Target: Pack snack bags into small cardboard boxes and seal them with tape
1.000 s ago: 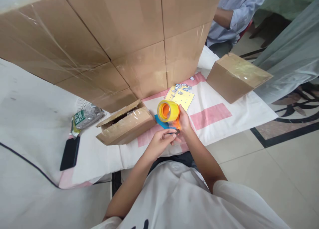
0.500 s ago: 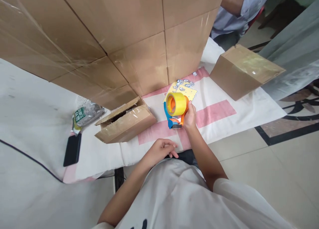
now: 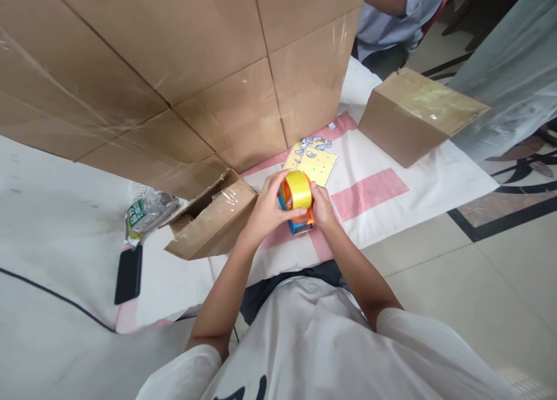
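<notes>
An orange and blue tape dispenser (image 3: 300, 220) with a yellow tape roll (image 3: 298, 189) is held over the white cloth with pink stripes (image 3: 374, 185). My right hand (image 3: 322, 207) grips the dispenser from the right side. My left hand (image 3: 267, 206) has come up on the left, its fingers wrapped round the roll. Just left of my left hand lies a small cardboard box (image 3: 213, 217) with an open flap and tape on its side.
A tall stack of taped cardboard boxes (image 3: 183, 75) fills the back. One closed box (image 3: 413, 113) sits at the right on the cloth. A black phone (image 3: 128, 273) and a green packet (image 3: 145, 210) lie at the left. A person in a blue shirt (image 3: 395, 11) sits behind.
My left hand rose from near my lap and closed on the tape roll. The dispenser stayed in my right hand and sank slightly toward the cloth.
</notes>
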Action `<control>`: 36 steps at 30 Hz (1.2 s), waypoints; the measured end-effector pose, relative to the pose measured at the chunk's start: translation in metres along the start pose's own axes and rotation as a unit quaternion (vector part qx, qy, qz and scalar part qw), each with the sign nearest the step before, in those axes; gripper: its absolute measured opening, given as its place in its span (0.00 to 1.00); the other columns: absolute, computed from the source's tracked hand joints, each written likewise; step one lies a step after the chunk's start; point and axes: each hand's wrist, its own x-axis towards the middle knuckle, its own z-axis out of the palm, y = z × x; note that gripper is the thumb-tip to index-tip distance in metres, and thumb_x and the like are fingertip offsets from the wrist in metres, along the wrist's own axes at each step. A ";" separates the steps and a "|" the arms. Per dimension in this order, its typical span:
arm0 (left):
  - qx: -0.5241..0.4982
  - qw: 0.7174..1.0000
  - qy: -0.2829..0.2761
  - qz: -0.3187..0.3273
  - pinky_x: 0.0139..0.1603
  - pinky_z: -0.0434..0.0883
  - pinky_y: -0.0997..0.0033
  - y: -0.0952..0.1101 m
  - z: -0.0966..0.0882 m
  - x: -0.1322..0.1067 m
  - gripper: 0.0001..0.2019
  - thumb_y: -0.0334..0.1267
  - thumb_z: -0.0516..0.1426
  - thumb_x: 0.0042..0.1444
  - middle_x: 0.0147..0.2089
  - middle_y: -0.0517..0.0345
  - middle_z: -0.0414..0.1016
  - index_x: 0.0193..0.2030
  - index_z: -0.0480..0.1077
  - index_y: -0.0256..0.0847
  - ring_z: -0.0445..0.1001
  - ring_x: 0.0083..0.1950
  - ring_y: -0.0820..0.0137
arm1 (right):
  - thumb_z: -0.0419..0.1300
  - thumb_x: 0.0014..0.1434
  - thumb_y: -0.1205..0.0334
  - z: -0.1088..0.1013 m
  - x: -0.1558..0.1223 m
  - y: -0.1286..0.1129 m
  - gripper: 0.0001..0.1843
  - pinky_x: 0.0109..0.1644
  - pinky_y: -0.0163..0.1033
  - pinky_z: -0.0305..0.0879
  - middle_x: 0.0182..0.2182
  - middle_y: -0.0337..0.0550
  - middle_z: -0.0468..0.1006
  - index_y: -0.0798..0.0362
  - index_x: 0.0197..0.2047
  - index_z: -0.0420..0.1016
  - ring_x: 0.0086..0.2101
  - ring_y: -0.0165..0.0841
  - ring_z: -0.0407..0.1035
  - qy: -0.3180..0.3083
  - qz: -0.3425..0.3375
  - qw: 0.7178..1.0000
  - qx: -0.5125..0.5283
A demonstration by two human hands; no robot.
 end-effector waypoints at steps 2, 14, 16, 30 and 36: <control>0.010 1.000 -0.001 0.011 0.71 0.66 0.50 -0.003 0.002 0.001 0.47 0.47 0.72 0.49 0.69 0.46 0.63 0.73 0.57 0.52 0.65 0.70 0.53 | 0.60 0.59 0.30 0.000 -0.001 -0.002 0.29 0.35 0.42 0.75 0.27 0.42 0.81 0.51 0.33 0.79 0.31 0.38 0.77 -0.020 0.004 1.000 -0.004; -0.038 0.998 -0.039 -0.008 0.78 0.56 0.49 -0.024 0.017 0.000 0.51 0.50 0.71 0.51 0.79 0.45 0.51 0.77 0.50 0.53 0.52 0.79 0.51 | 0.63 0.60 0.34 -0.001 0.000 0.000 0.25 0.39 0.43 0.79 0.29 0.43 0.83 0.50 0.35 0.79 0.35 0.40 0.80 -0.068 0.017 0.997 0.017; -0.069 0.994 -0.010 -0.084 0.75 0.60 0.48 -0.024 0.021 -0.010 0.52 0.53 0.71 0.51 0.79 0.41 0.52 0.77 0.49 0.49 0.54 0.79 0.49 | 0.62 0.62 0.36 -0.001 0.000 -0.003 0.24 0.42 0.44 0.79 0.29 0.43 0.83 0.50 0.35 0.79 0.35 0.40 0.80 -0.048 0.000 0.999 0.021; -0.086 0.976 0.074 -0.188 0.59 0.73 0.62 -0.007 0.039 -0.029 0.08 0.40 0.61 0.59 0.49 0.50 0.80 0.34 0.81 0.42 0.78 0.56 0.61 | 0.58 0.62 0.31 0.005 0.000 -0.010 0.26 0.43 0.46 0.78 0.31 0.42 0.82 0.47 0.38 0.76 0.37 0.41 0.79 0.004 -0.052 0.997 -0.054; -0.044 0.980 0.057 -0.187 0.45 0.73 0.70 0.026 0.029 -0.030 0.11 0.40 0.57 0.64 0.40 0.55 0.85 0.36 0.81 0.43 0.81 0.44 0.64 | 0.58 0.63 0.31 0.004 0.002 -0.009 0.26 0.40 0.45 0.77 0.30 0.42 0.82 0.47 0.40 0.75 0.34 0.40 0.78 0.034 -0.066 0.996 -0.054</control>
